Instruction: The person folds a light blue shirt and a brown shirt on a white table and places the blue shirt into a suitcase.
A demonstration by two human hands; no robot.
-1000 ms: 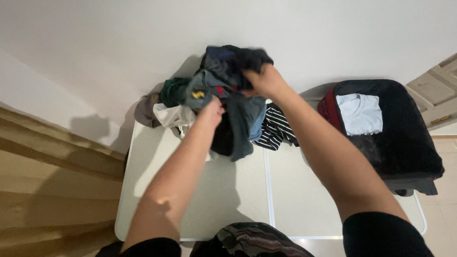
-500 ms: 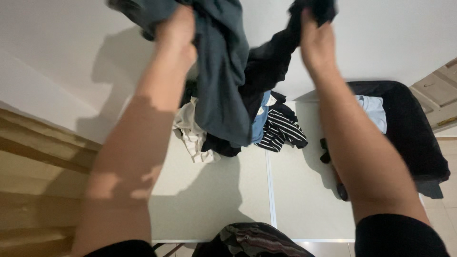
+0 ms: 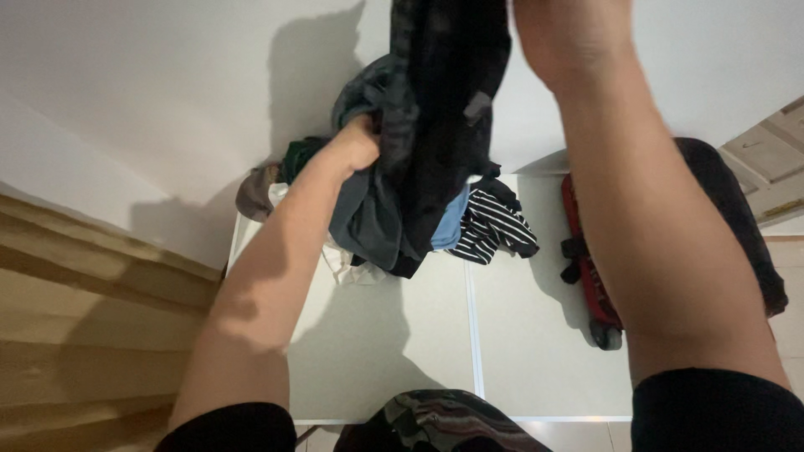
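A black garment (image 3: 448,125) hangs from the top of the frame down over a pile of clothes (image 3: 394,218) at the back of a white folding table (image 3: 402,335). My right hand (image 3: 569,33) is raised at the top edge and holds the garment's upper end; its fingers are cut off by the frame. My left hand (image 3: 356,144) is lower, closed on a grey-green garment (image 3: 368,213) at the left side of the hanging black one. A black-and-white striped shirt (image 3: 490,226) and a blue piece (image 3: 448,226) lie in the pile.
A white wall stands behind the table. A dark suitcase with red trim (image 3: 590,268) stands at the right, mostly behind my right arm. A wooden panel (image 3: 92,335) runs along the left. A door (image 3: 775,167) shows at far right.
My left hand has dropped from high up to the pile with the grey-green garment. My right hand stays raised and the black garment now hangs straight down from it.
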